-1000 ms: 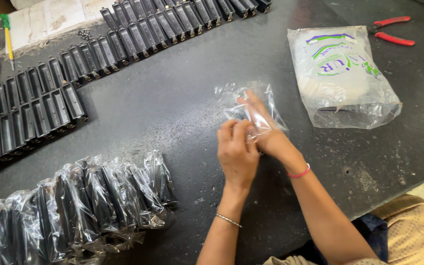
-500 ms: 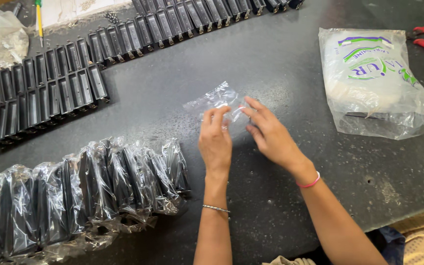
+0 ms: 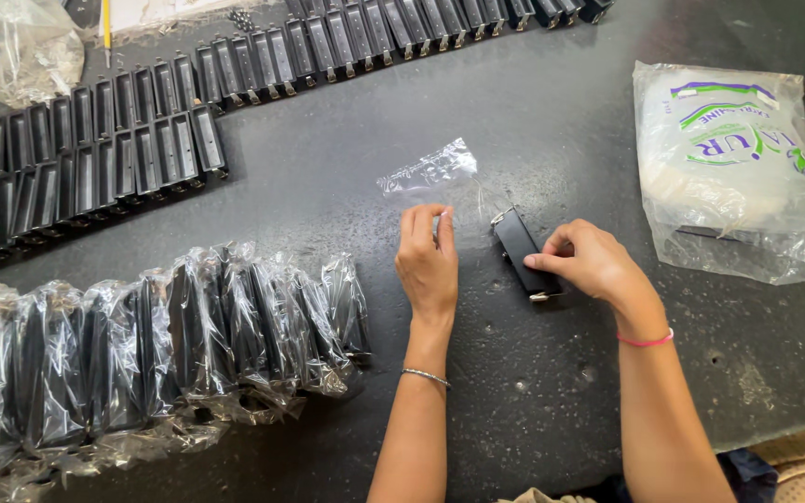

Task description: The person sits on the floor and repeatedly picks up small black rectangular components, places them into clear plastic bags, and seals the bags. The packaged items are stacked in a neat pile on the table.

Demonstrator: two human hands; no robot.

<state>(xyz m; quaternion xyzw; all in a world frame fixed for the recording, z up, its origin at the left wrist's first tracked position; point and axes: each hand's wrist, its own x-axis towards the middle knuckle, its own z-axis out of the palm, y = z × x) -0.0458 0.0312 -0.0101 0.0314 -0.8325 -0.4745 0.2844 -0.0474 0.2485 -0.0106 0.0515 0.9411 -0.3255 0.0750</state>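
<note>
Bagging looks partway: our left hand [image 3: 428,264] pinches the empty bag [image 3: 430,172], right hand [image 3: 589,263] grips a black part [image 3: 522,250] on the table [image 3: 533,121]; wrapped ones [image 3: 188,345] lie left, bare ones [image 3: 123,140] wait

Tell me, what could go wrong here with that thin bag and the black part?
1. The clear bag is held only at one edge by the left hand; being flimsy, it may fold shut as the black part goes in.
2. The part has metal tabs at its ends, which could snag or tear the film.
3. The right hand holds the part at its lower end only, so it might twist or slip.
</note>
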